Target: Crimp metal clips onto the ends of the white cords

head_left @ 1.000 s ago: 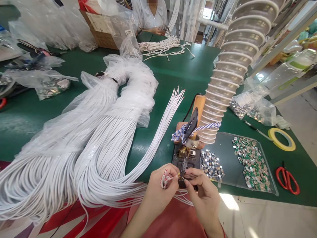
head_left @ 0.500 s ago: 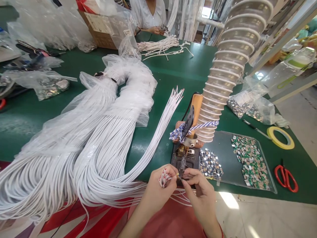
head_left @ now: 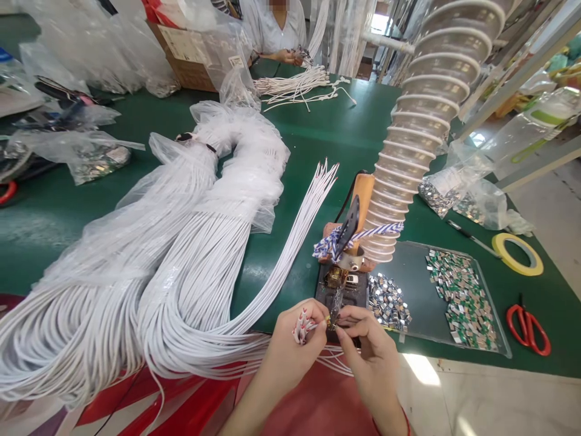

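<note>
My left hand (head_left: pixel 297 339) is closed around a small bundle of white wires (head_left: pixel 303 326) with red-tipped ends. At its fingertips is a tiny yellowish piece. My right hand (head_left: pixel 370 342) pinches close beside it; what lies between its fingers is too small to tell. Both hands meet at the front of a dark soldering stand (head_left: pixel 322 289), under an orange-handled iron (head_left: pixel 363 195) tied with blue-and-white cord (head_left: pixel 379 230). Right of the stand, small metal connector shells (head_left: pixel 387 303) lie in a pile on a tray (head_left: pixel 420 266), with green-and-silver connectors (head_left: pixel 465 300) farther right.
Long bundles of white cable (head_left: pixel 200 266), partly wrapped in plastic, cover the left. A ribbed clear hose (head_left: pixel 415 130) rises behind the stand. Yellow tape (head_left: pixel 497 245) and red scissors (head_left: pixel 529 332) lie at the right. Across the green table (head_left: pixel 363 127) sits a person (head_left: pixel 275 30).
The whole view has shifted slightly, so things appear a little farther right. Both hands keep nearly the same pose at the stand.
</note>
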`<action>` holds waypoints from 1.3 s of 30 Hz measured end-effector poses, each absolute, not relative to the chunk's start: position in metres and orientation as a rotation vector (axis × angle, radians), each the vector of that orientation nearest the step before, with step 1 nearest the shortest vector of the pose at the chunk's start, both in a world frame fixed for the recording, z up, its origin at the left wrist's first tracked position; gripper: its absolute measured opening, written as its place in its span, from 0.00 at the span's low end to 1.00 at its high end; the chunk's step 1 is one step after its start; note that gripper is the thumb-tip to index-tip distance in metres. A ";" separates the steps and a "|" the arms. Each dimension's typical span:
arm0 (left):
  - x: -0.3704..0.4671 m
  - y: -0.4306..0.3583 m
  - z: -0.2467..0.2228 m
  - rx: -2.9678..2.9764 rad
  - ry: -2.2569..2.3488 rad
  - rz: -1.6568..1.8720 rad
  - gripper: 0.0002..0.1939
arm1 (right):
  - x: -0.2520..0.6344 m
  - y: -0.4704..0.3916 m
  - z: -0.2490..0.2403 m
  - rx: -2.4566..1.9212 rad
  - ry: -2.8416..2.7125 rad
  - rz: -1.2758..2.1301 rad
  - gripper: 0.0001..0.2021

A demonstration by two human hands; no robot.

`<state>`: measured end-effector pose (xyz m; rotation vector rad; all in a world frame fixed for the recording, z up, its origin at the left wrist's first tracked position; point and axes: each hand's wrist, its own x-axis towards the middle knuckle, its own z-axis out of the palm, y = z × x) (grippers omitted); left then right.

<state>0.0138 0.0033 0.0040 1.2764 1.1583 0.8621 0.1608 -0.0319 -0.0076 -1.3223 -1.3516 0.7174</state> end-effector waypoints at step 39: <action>0.004 -0.050 -0.023 1.173 0.947 0.693 0.25 | 0.186 -0.059 -0.005 -1.163 -1.813 0.922 0.09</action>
